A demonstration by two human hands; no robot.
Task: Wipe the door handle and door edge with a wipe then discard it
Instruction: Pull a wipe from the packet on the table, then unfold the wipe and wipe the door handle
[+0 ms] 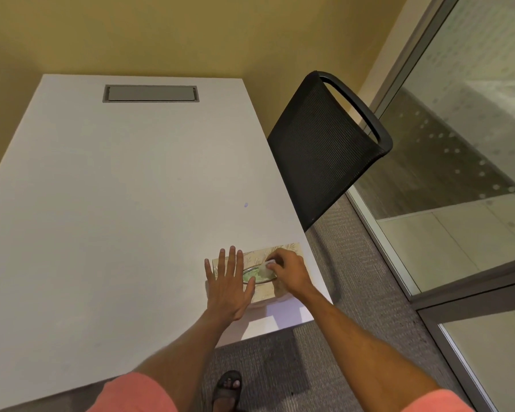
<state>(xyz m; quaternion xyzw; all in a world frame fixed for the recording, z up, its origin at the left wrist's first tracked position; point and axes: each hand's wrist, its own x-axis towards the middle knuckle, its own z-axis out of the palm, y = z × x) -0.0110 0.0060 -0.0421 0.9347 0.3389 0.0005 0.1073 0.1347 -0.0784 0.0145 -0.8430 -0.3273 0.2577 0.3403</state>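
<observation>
Two hands working the tissue box [259, 273] at the desk's [107, 203] near right corner. Left hand [229, 285] is lying flat, fingers spread, pinning the box; right hand [286, 270] is pinching a white wipe [266, 267] at the slot. Step one: pulling a wipe. Next calls for a clean upward tug, then turning to the door, probably the glass partition [458, 173] on the right. White desk, mesh chair [324, 144], grey carpet [354, 292].
</observation>
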